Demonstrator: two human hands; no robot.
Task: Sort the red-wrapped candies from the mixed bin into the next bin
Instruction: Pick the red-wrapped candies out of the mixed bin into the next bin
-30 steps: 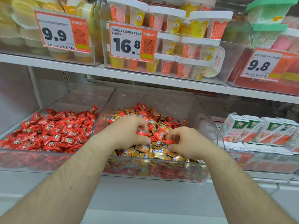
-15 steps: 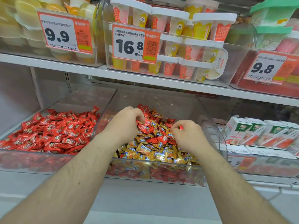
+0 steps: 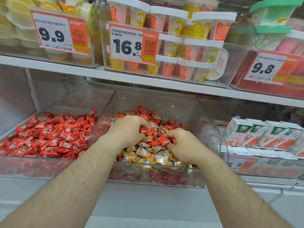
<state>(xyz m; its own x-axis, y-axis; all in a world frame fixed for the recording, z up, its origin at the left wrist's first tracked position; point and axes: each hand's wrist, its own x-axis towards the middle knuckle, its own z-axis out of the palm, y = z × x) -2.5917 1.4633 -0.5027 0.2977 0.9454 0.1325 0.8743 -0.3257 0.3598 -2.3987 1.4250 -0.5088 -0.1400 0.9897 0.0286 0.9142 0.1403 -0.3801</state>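
Both hands have dropped back into the pile since a moment ago. The right hand [image 3: 182, 145], lifted then with a red candy at its fingertips, now pinches a red candy [image 3: 165, 140] low in the mixed bin [image 3: 212, 129]. The left hand [image 3: 128, 129] curls over the heap, fingertips on another red wrapper [image 3: 144, 130] — whether it actually grips, I cannot tell. Red and gold candies fill this clear bin; the next bin [image 3: 32, 162], to the left, holds only red candies [image 3: 49, 134]. Both sit on a white shelf. Right of them lie juice cartons [image 3: 256, 134]. Above — three price tags: 9.9 [image 3: 60, 34], 16.8 [image 3: 133, 43], 9.8 [image 3: 268, 67].
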